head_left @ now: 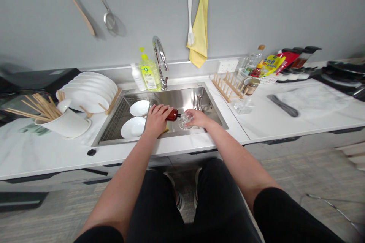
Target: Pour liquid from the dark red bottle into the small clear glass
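Over the sink [182, 97], my left hand [157, 119] is closed around a brown bottle [172, 114]. The bottle lies on its side, its dark neck pointing right toward my other hand. My right hand [196, 118] grips a clear glass [186, 119] just beside the bottle's neck; whether the two touch I cannot tell. To the left of my left hand, a white bowl [133, 127] and a white plate [139, 108] rest in the wire basket [114, 112] of the sink. A bit of yellow cloth or sponge [165, 131] shows below the bottle.
Behind the sink stand a tap [161, 60], a yellow-green soap bottle [149, 72] and a white bottle [138, 78]. White plates [85, 91] in a rack and a chopstick holder [64, 121] stand left. Right are a wooden rack [228, 85], a jar [252, 86] and a condiment basket [269, 79].
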Available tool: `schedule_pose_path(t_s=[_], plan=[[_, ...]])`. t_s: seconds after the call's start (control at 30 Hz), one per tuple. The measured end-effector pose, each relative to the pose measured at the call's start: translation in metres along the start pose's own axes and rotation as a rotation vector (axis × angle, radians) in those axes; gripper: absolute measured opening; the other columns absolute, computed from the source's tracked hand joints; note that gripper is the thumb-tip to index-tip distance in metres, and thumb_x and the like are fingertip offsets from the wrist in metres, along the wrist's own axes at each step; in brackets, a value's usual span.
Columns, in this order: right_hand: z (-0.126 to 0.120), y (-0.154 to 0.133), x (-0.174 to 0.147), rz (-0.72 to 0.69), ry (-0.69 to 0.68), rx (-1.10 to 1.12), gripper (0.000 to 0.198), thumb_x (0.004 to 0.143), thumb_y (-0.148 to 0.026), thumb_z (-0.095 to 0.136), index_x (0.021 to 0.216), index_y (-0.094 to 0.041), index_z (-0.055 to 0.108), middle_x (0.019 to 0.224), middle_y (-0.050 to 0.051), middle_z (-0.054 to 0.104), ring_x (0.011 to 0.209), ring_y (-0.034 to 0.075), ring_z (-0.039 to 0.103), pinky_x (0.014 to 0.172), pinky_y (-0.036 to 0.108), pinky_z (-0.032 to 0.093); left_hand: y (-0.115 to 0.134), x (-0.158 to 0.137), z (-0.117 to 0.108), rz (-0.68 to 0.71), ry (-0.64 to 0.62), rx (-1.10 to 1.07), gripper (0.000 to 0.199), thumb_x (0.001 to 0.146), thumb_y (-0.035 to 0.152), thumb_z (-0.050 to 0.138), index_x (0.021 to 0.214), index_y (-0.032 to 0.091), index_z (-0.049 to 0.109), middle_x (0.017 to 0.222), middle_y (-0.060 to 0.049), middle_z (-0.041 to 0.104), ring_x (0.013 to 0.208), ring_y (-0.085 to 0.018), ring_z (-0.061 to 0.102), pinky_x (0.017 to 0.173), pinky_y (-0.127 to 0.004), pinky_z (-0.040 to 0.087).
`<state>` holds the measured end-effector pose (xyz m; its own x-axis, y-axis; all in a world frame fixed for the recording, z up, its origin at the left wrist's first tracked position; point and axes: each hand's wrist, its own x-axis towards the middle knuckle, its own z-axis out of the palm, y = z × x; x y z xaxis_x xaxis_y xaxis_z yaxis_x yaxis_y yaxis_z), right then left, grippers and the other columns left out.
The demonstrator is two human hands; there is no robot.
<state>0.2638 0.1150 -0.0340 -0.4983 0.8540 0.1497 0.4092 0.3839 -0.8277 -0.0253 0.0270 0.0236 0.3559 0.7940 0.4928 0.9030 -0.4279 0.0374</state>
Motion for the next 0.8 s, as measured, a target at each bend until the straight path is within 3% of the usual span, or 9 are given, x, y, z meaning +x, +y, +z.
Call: schedule_pose_path(t_s=[0.8], plan=[[-0.003, -0.013, -0.004, 0.015, -0.007, -0.02, 0.069, 0.063, -0.028, 0.106, 0.124, -0.024, 0.075, 0.115, 0.004, 0.082, 0.107, 0.026, 0.078, 0.099, 0.038, 0.059, -0.002, 0.0, 0.003, 0.04, 0.037, 0.029, 0.064, 0.099, 0.013, 0.057, 0.16, 0.032, 0.066, 0.161, -0.008, 0.069, 0.152, -0.036, 0.056, 0.136, -0.061, 0.031]])
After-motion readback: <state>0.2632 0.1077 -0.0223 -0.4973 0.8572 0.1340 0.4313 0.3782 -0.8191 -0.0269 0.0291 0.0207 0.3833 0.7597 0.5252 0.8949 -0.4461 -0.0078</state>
